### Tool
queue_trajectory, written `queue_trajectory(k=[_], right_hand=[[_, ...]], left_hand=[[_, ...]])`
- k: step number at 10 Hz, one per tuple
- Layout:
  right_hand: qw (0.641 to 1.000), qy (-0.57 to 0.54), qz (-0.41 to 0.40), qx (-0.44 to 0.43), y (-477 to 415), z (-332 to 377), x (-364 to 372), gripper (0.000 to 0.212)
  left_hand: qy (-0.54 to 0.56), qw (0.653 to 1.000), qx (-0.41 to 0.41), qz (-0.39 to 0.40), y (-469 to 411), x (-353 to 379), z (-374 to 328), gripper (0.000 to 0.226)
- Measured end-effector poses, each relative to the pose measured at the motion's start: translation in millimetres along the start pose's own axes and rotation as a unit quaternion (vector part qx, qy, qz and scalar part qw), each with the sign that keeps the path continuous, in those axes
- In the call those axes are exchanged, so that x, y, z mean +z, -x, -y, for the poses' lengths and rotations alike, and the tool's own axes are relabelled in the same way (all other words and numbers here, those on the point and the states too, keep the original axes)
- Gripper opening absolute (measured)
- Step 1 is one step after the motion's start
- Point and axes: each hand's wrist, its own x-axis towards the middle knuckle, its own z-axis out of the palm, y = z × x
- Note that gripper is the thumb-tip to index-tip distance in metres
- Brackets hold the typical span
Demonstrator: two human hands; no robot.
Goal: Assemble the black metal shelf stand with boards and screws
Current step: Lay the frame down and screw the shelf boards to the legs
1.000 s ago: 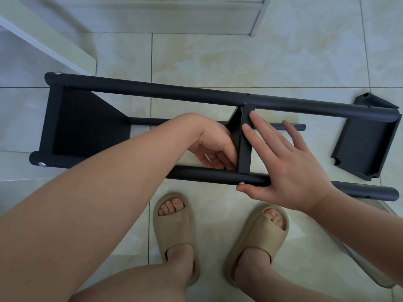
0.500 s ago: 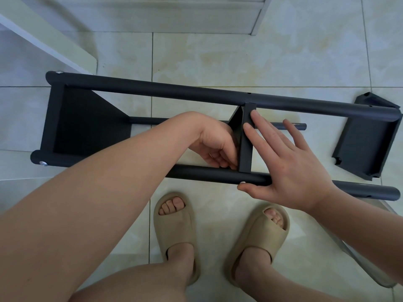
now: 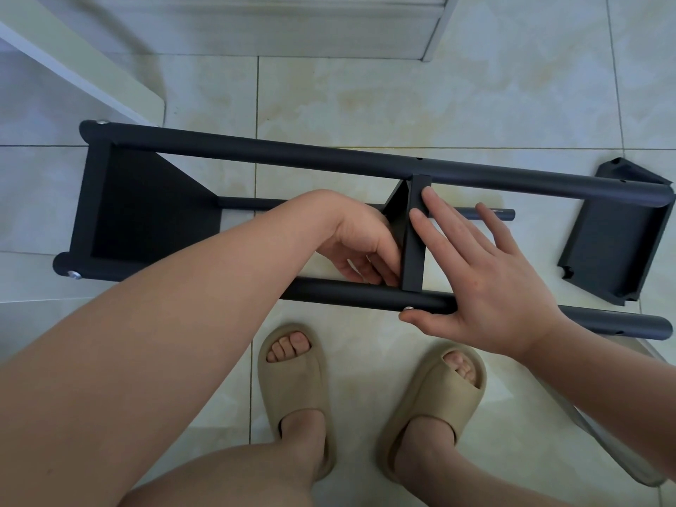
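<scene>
The black shelf stand lies on its side on the tiled floor, with a far tube (image 3: 292,155), a near tube (image 3: 347,296) and a third tube (image 3: 501,215) low behind. An end board (image 3: 146,214) is fixed at the left. My left hand (image 3: 358,243) reaches inside the frame, its fingers curled against the left face of the narrow middle board (image 3: 413,258). My right hand (image 3: 486,279) lies flat, with straight fingers on that board's right edge. Its thumb is under the near tube beside a small silver screw (image 3: 408,308).
A loose black board (image 3: 618,236) lies on the floor at the right, against the tube ends. Silver screw heads (image 3: 75,275) show at the stand's left end. My feet in beige slippers (image 3: 296,393) stand just in front. A white furniture edge (image 3: 91,78) runs at the upper left.
Both hands keep their places on the middle board; only the view has shifted slightly.
</scene>
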Motion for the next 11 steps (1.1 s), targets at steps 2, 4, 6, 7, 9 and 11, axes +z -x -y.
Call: queue_trajectory(k=[2, 4, 6, 7, 9, 11], right_hand=[[1.0, 0.003, 0.002, -0.002, 0.2, -0.8, 0.9, 0.101], [1.0, 0.0, -0.004, -0.002, 0.2, -0.4, 1.3, 0.101], [1.0, 0.001, 0.0, 0.0, 0.2, -0.1, 0.2, 0.101], [1.0, 0.0, -0.001, 0.0, 0.2, -0.4, 0.5, 0.101], [1.0, -0.001, -0.003, -0.001, 0.7, -1.0, 1.6, 0.1], [1.0, 0.001, -0.004, -0.003, 0.6, -1.2, 2.5, 0.1]], left_hand=[[0.0, 1.0, 0.005, -0.012, -2.4, 1.4, -1.0, 0.005], [0.012, 1.0, 0.015, -0.006, -1.5, 3.4, -1.5, 0.012], [0.018, 0.999, 0.029, 0.001, -0.2, 2.9, -0.7, 0.012], [0.025, 0.999, 0.024, 0.007, 1.1, -0.4, 0.7, 0.017], [-0.024, 0.999, -0.021, -0.006, 1.1, -0.1, -0.4, 0.012], [-0.006, 1.0, -0.01, -0.012, -2.3, 0.4, -1.9, 0.017]])
